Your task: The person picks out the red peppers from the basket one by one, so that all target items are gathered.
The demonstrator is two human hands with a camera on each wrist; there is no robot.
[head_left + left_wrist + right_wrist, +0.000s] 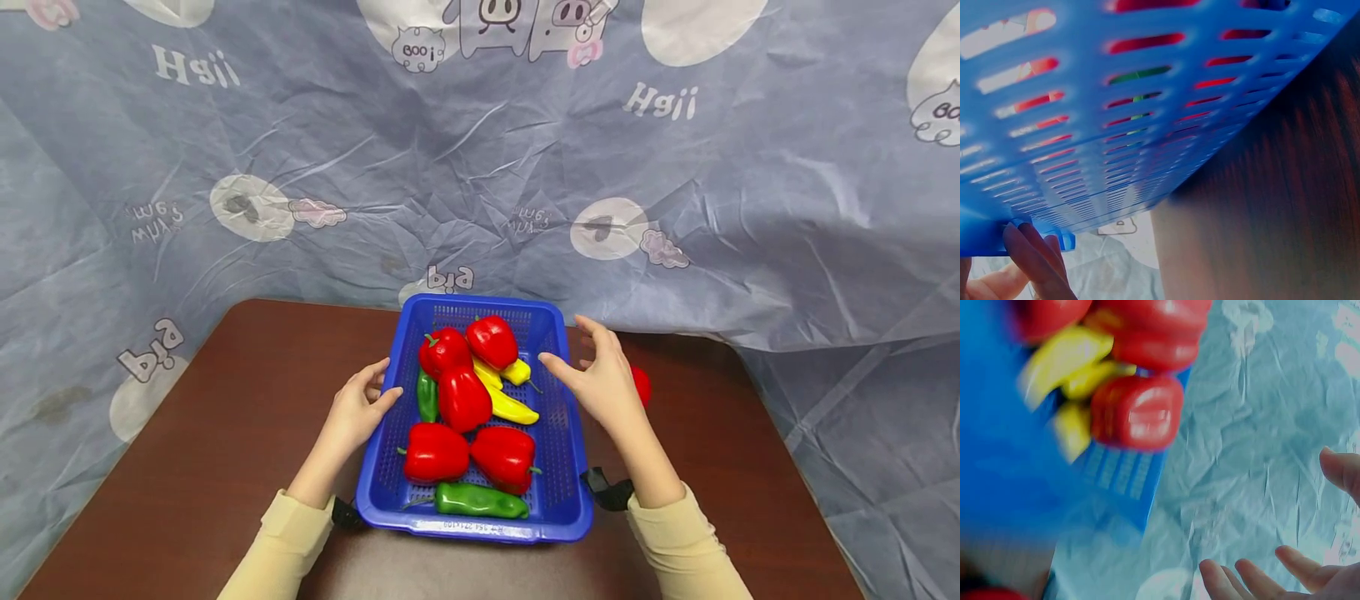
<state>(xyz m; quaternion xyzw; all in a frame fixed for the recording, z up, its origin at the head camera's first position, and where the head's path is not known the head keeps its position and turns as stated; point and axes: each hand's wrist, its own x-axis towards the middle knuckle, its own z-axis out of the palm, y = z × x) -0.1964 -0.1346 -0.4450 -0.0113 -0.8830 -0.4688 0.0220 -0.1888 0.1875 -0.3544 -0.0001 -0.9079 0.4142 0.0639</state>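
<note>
A blue plastic basket [480,529] with slotted walls holds several red bell peppers [504,458], a few long yellow peppers [513,408] and two green peppers [480,501]. My left hand [352,410] grips its left rim, thumb above and fingers outside; the left wrist view shows the fingers [1035,256] curled at the rim by the slotted wall [1085,94]. Beside the right rim, my right hand [603,379] is held with thumb and fingers spread, nothing between them. The right wrist view shows those fingers [1260,578] apart from the basket [1116,509].
A red object [641,385] lies on the brown table [247,400] to the right, partly hidden behind my right wrist. A wrinkled blue-grey printed cloth [480,167] hangs behind the table. Black straps [611,492] show at my wrists.
</note>
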